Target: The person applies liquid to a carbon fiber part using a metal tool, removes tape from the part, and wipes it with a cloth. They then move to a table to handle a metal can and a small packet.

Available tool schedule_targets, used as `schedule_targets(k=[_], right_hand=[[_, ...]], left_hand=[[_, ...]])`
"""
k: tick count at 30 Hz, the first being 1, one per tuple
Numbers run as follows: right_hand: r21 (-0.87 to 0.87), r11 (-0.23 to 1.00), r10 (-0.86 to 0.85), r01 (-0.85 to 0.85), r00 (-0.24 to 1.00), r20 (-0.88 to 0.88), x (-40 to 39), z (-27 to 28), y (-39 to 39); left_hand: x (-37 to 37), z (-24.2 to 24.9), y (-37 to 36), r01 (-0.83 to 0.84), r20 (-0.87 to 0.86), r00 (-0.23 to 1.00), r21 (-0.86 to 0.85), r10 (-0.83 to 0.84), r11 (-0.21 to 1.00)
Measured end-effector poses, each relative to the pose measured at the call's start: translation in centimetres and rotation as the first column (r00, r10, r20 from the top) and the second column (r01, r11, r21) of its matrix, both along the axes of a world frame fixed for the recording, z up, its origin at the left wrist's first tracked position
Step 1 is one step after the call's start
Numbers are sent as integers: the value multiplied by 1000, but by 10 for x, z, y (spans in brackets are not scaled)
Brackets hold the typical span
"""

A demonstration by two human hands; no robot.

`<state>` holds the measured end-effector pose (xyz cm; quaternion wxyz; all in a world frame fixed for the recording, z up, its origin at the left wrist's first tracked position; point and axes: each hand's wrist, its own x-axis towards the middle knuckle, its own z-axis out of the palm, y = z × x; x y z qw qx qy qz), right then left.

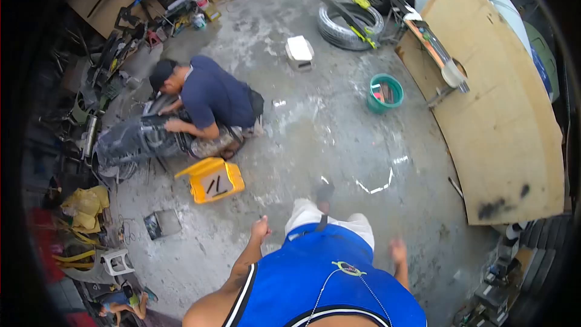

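Note:
My left hand (261, 229) hangs beside my body with its fingers curled, and whether it holds anything is too small to make out. On the other side, my right hand (398, 251) is blurred by motion. Nearest to my left hand is an open yellow case (200, 189) on the floor with several dark sticks inside. A co-worker in a dark shirt (213, 94) crouches beyond it, both hands on a dark vehicle part (130, 139). A green bucket (387, 106) with items in it stands farther ahead.
A white-topped stool (299, 51) and a tire (350, 27) stand ahead on the concrete floor (296, 127). A large tan board (502, 115) leans at the right. Parts clutter the left side. A white stool (117, 261) and another person (127, 303) are at lower left.

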<state>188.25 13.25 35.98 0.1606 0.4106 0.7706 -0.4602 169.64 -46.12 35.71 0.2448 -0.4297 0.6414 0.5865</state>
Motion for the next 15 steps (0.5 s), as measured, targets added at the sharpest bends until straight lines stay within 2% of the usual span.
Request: schedule_targets(k=[1, 2, 3, 4, 5, 6, 8, 10, 12, 13, 14, 15], right_hand=[[107, 864, 479, -492, 869, 126, 20, -16, -5], [285, 238, 909, -928, 317, 272, 97, -138, 9], [23, 531, 805, -847, 513, 297, 97, -118, -5], [-87, 738, 652, -670, 672, 351, 79, -94, -17], [-140, 835, 540, -532, 743, 395, 62, -83, -21], [-163, 880, 470, -445, 774, 425, 46, -74, -21], [-182, 905, 424, -385, 784, 454, -1, -74, -12], [-177, 890, 451, -419, 762, 465, -60, -86, 11], [-152, 814, 562, -561, 691, 455, -139, -113, 46], [-127, 705, 669, -697, 595, 445, -200, -118, 65], [-109, 547, 766, -830, 444, 464, -268, -124, 82], [-116, 285, 857, -951, 199, 475, -326, -125, 94]], left_hand=[[-57, 13, 10, 53, -40, 998, -60, -55, 997], [-112, 35, 20, 102, -68, 992, -118, -111, 988], [-165, 58, 24, 322, -99, 928, -279, -360, 905], [-210, 55, 24, 228, -202, 940, -232, -276, 946], [-250, 49, 24, 141, -293, 937, -176, -188, 974], [-289, 62, 32, 86, -340, 930, -175, -142, 981], [-356, 70, 46, 33, -399, 912, -166, -98, 986], [-408, 58, 53, 56, -307, 946, -169, -106, 984], [-434, 42, 58, 219, -239, 934, -210, -267, 953], [-449, 38, 55, 517, -56, 820, -355, -570, 779], [-459, 27, 65, 562, 47, 802, -395, -595, 727], [-460, 33, 69, 616, 180, 776, -423, -605, 664]])
